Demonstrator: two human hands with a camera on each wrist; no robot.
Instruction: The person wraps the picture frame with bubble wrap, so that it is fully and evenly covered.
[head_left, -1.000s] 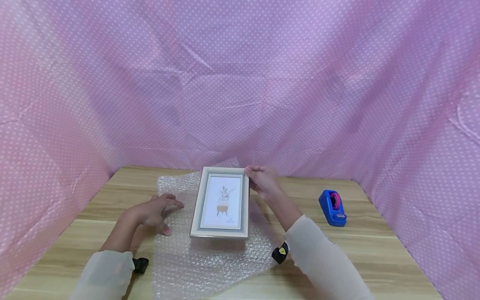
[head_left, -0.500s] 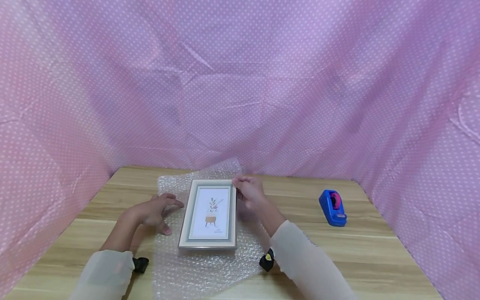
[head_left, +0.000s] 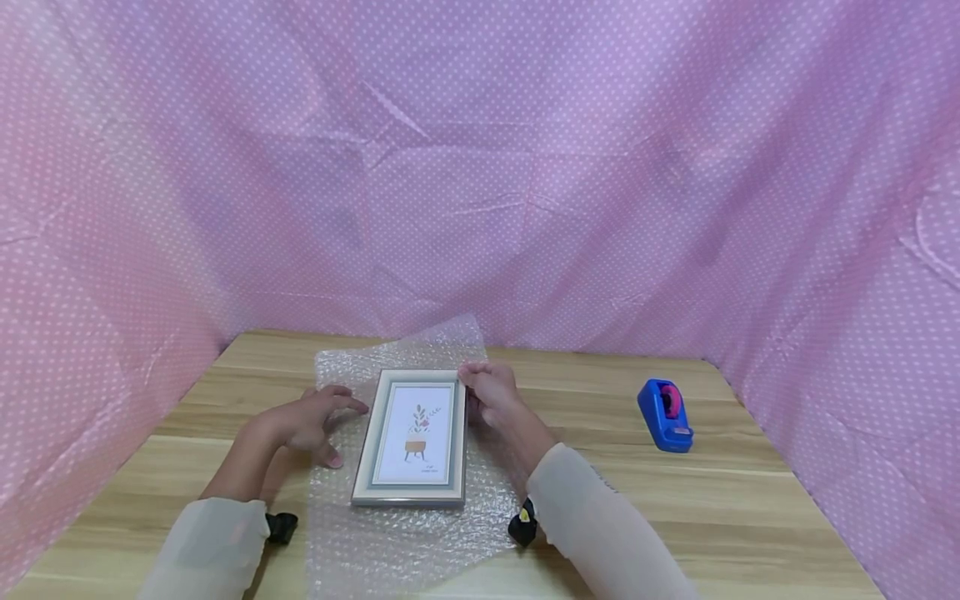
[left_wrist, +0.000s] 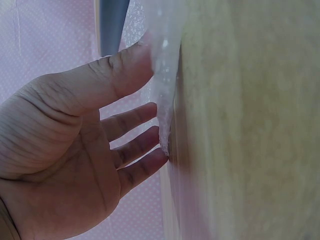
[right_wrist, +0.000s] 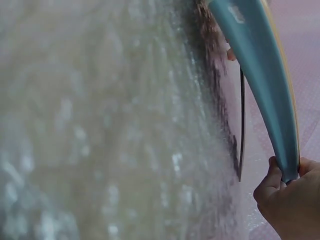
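A cream and grey picture frame holding a print of a potted plant stands over a sheet of bubble wrap. My right hand pinches its far right corner between thumb and fingers. In the right wrist view, the blue-grey side of the picture frame is still apart from the wrap at the held end, with a thin dark edge behind it. My left hand, fingers spread, rests its fingertips on the wrap's left part. The left wrist view shows those fingertips touching the bubble wrap, with nothing gripped.
A blue tape dispenser with a pink roll stands on the right side of the wooden table. A pink dotted cloth hangs behind the table and along its sides.
My right hand has brought the picture frame left, toward me and lower over the bubble wrap. My left hand has stayed in place.
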